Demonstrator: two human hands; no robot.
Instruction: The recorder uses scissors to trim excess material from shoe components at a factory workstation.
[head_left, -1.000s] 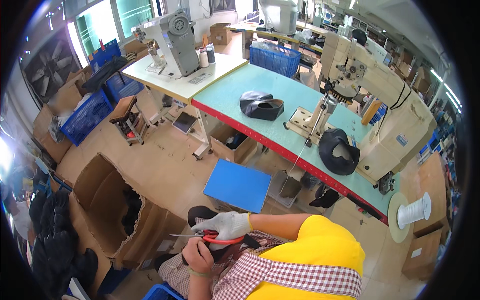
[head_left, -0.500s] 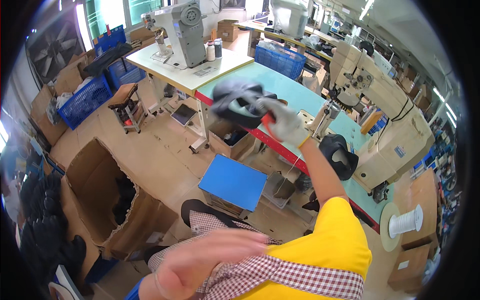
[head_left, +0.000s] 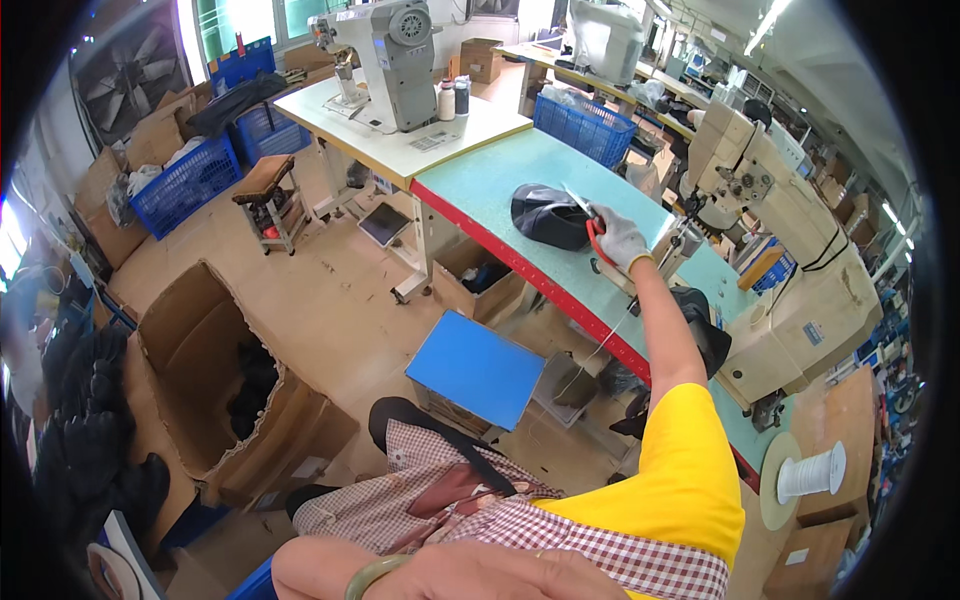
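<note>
My right hand (head_left: 622, 240), in a pale work glove, is closed round the red handles of a pair of scissors (head_left: 597, 232) over the green table. The scissor blades point up and left beside a black piece that looks like a shoe upper (head_left: 550, 218), which lies on the tabletop. A similar black upper (head_left: 703, 335) sits at the near edge by the sewing machine, partly behind my right forearm. My bare left hand (head_left: 500, 575) is low in front of my checked apron, a bangle on its wrist. The lower edge cuts off its fingers.
A tall cream sewing machine (head_left: 800, 310) stands to the right, with a white cord spool (head_left: 812, 470) near it. Another sewing machine (head_left: 400, 70) is on the white table at the far left. Below are a blue-topped stool (head_left: 475, 368) and a large open carton (head_left: 195, 370).
The black upper, lifted and blurred at my right hand before, now rests on the table. My right hand has moved right with the scissors. My left hand has dropped toward the lower edge.
</note>
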